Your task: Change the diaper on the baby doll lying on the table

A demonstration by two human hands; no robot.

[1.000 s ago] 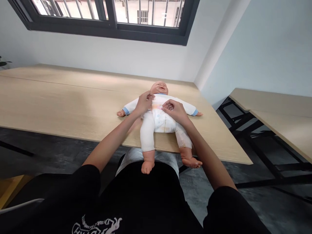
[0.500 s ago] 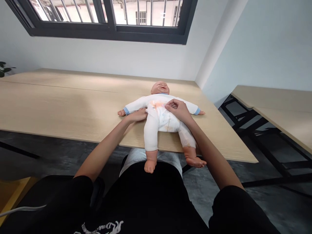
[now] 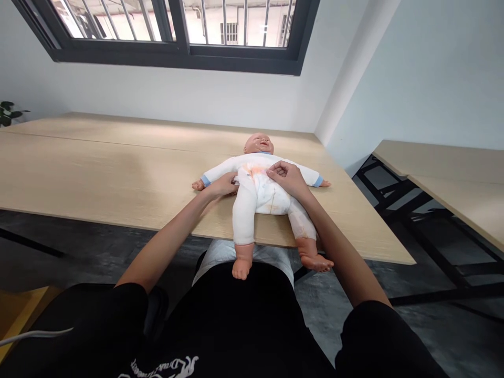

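Note:
A baby doll (image 3: 260, 184) in a white romper with blue cuffs lies on its back on the light wooden table (image 3: 98, 163), its bare feet hanging over the near edge. My left hand (image 3: 223, 185) rests at the doll's side by its waist, fingers curled against the romper. My right hand (image 3: 286, 176) sits on the doll's belly with thumb and fingers pinched on the white fabric. An orange stain shows on the romper's chest.
A second wooden table (image 3: 444, 173) on black legs stands to the right across a gap. A dark-framed window (image 3: 177, 31) runs along the far wall. A plant leaf (image 3: 8, 113) shows at the far left. The floor is dark grey.
My left hand has dropped from the doll's chest to its side by the waist. My right hand has stayed pinched on the belly fabric.

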